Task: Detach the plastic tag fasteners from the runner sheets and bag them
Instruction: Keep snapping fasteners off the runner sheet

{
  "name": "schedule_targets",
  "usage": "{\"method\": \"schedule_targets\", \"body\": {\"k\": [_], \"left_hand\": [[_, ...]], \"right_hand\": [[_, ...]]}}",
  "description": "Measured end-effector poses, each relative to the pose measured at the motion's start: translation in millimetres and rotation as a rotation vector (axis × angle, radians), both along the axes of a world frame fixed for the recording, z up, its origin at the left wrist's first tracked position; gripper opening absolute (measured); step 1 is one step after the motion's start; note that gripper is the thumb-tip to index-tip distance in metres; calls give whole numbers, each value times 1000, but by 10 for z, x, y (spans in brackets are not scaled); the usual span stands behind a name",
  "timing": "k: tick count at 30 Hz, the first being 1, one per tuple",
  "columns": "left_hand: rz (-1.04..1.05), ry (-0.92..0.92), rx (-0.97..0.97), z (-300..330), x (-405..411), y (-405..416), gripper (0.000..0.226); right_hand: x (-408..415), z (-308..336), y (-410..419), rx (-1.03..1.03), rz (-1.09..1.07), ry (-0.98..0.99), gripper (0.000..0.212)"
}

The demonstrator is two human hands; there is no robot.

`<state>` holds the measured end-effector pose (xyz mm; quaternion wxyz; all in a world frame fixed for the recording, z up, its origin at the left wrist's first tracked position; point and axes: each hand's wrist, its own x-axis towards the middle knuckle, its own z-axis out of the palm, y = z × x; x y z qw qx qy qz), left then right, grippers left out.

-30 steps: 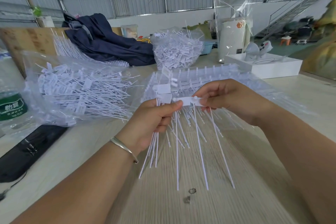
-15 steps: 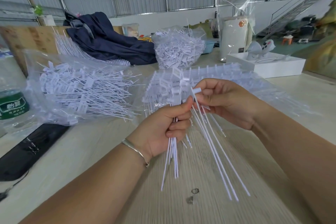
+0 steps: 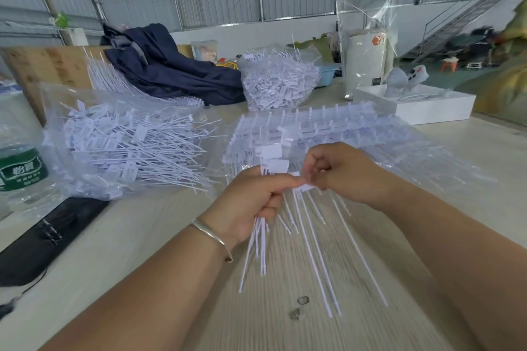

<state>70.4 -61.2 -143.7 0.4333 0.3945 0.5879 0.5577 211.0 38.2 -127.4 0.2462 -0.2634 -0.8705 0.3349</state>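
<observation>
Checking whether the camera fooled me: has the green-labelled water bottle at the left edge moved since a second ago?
No. The water bottle stands at the same spot beside the bag of fasteners.

Left hand (image 3: 253, 202) fisted — right hand (image 3: 339, 171) pinching, thumbs touching.

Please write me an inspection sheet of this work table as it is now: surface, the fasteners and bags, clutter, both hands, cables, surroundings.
Surface: pale wood-grain table, two small clear scraps near the front.
Job's things: runner sheets stacked in clear wrap; open bag of loose fasteners at left; fuller bag behind.
Clutter: green-label bottle, black case, navy cloth, white box.
Grippers: left hand grips a fastener bundle; right hand pinches one fastener's tab.
Cables: thin black cord at the left edge.
Surroundings: corrugated metal walls, staircase at right.
</observation>
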Motion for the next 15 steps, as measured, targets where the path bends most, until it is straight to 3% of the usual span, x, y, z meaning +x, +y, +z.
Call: {"method": "schedule_targets", "body": {"k": [3, 6, 11, 15], "left_hand": [[106, -28, -13, -22, -67, 1, 20], [83, -130, 44, -4, -98, -7, 9], [-124, -220, 90, 38, -90, -46, 23], [-164, -156, 88, 65, -83, -53, 22]], "right_hand": [[53, 56, 18, -77, -22, 67, 17], [99, 100, 39, -223, 30, 202, 18], [82, 83, 26, -366, 159, 277, 7], [76, 92, 51, -363, 154, 244, 11]]}}
